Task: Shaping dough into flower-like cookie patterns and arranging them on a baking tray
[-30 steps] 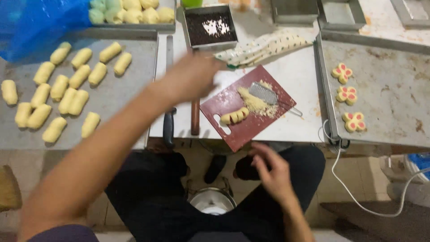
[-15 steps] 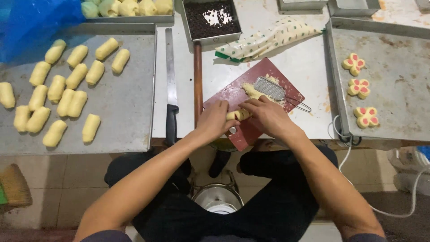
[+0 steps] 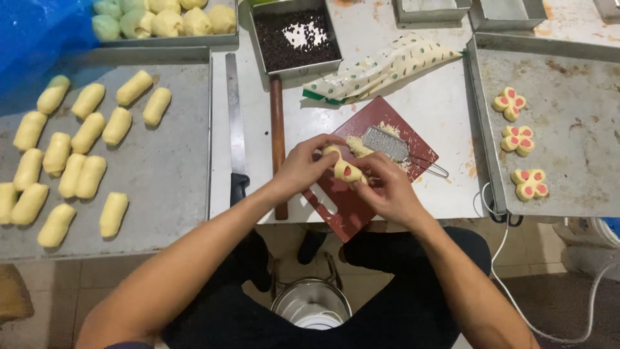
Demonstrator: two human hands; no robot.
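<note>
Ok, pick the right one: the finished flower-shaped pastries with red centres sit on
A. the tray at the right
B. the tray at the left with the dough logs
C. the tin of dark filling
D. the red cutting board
A: three flower-shaped pastries lie along the near edge of the tray at the right.

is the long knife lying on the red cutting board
No, the long knife lies on the table left of the red cutting board, beside the wooden rolling pin.

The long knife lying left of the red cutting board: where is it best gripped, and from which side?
Probably by its black handle, the end nearest the person. The knife lies flat with the blade pointing away, so a hand coming from the near table edge meets the handle first. The left hand is the closer one; the rolling pin lies alongside.
</note>
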